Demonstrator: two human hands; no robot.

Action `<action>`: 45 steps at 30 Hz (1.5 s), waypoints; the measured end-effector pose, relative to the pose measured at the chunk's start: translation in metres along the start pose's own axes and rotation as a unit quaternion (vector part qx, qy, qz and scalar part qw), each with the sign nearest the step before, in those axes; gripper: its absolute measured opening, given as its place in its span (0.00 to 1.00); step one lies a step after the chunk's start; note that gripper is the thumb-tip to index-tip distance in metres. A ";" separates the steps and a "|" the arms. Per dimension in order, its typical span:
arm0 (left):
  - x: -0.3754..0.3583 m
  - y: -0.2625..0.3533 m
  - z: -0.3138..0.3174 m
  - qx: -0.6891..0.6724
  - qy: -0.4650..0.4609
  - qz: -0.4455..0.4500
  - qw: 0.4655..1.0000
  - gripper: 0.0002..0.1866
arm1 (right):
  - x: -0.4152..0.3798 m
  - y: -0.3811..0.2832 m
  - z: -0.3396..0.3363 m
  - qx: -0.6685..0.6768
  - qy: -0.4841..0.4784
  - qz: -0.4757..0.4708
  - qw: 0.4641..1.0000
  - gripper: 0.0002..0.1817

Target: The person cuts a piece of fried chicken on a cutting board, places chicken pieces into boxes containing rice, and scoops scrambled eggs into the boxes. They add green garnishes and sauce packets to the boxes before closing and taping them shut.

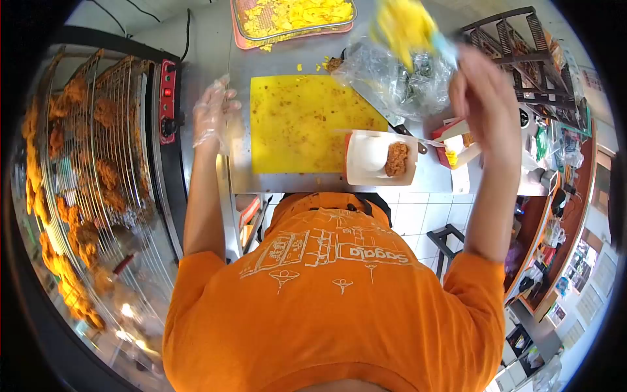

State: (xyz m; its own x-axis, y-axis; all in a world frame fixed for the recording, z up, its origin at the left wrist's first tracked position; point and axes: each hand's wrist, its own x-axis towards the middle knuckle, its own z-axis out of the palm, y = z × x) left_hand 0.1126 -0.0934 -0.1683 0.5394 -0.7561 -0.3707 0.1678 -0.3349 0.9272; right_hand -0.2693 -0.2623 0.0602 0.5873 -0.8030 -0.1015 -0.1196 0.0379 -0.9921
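My left hand (215, 112), in a clear plastic glove, is held over the counter left of the yellow cutting board (297, 124). Its fingers are apart and nothing is in them. My right hand (484, 85) is raised at the upper right, blurred by motion, and closed on a light-blue utensil (444, 49) whose kind I cannot make out. At the utensil's far end is a blurred clump of yellow egg pieces (406, 29). An open paper box (373, 178) stands at the board's right corner, holding white rice (368, 155) and a piece of fried chicken (396, 160).
A tray (356, 16) of yellow egg pieces sits at the back. Clear plastic bags (418, 85) lie behind the box, with a knife handle (406, 136) nearby. Another food box (457, 140) is beneath my right arm. At left stands a warming cabinet (168, 98) with fried chicken.
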 end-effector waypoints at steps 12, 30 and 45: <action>-0.248 -0.087 0.024 -0.050 0.211 -0.045 0.975 0.23 | -0.183 0.242 0.028 -0.524 -0.020 -0.303 0.795 0.23; -0.490 -0.321 -0.067 0.310 0.574 -0.231 0.722 0.39 | -0.066 0.185 0.006 -0.203 0.127 -0.248 0.939 0.18; -0.466 -0.293 -0.149 0.277 0.529 -0.325 0.733 0.21 | 0.298 0.213 0.083 -0.087 0.075 0.071 0.991 0.21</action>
State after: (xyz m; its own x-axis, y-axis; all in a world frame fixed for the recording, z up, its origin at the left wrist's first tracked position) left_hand -0.0655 0.4407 -0.2592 0.8813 0.4267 -0.2029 0.4708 -0.8298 0.2997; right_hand -0.0535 -0.4444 -0.1877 0.4309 -0.8764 -0.2148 -0.3365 0.0648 -0.9394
